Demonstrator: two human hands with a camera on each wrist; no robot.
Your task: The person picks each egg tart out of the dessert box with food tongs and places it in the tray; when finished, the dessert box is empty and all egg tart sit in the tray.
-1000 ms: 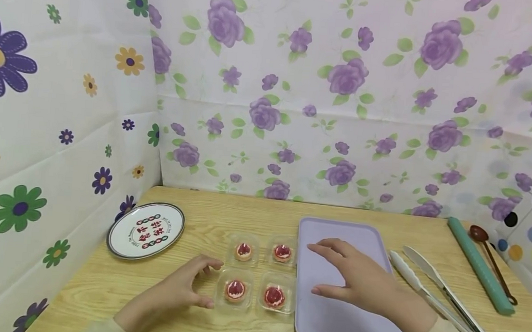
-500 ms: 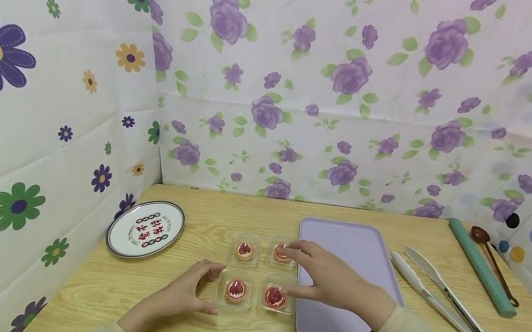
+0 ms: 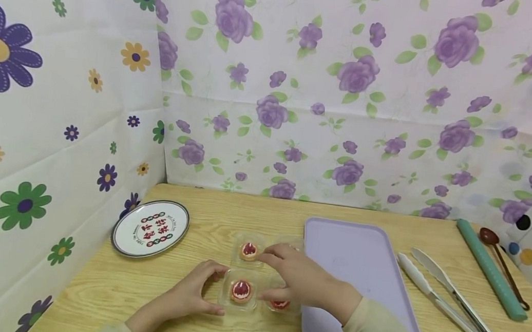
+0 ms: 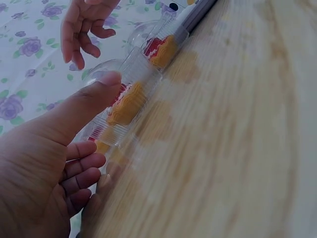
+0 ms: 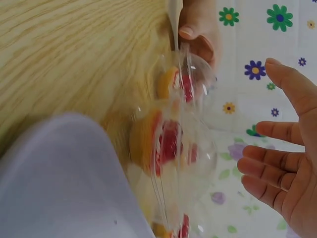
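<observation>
Several clear plastic boxes, each with a small red-topped tart, stand grouped on the table. My left hand point(image 3: 182, 296) is beside the front left tart box point(image 3: 240, 291), thumb and fingers apart along its left side; in the left wrist view its thumb point(image 4: 99, 94) overlaps a box, and I cannot tell whether they touch. Over the right-hand boxes hovers my right hand point(image 3: 302, 279), fingers spread, holding nothing, and it partly hides the front right tart box point(image 3: 279, 306) and the back right one. The back left tart box point(image 3: 248, 251) shows plainly. In the right wrist view a domed lid point(image 5: 200, 144) stands apart from the fingers.
Right of the boxes lies a lilac tray point(image 3: 348, 244). Beyond it are metal tongs point(image 3: 451, 302), a green roll point(image 3: 490, 269) and a brown ladle point(image 3: 505, 260). A white plate point(image 3: 150, 227) with red writing sits at the back left. Flowered cloth point(image 3: 270, 109) hangs behind.
My right hand has moved left from above the tray to over the right-hand tart boxes. The left hand has stayed beside the front left box, nearly unmoved.
</observation>
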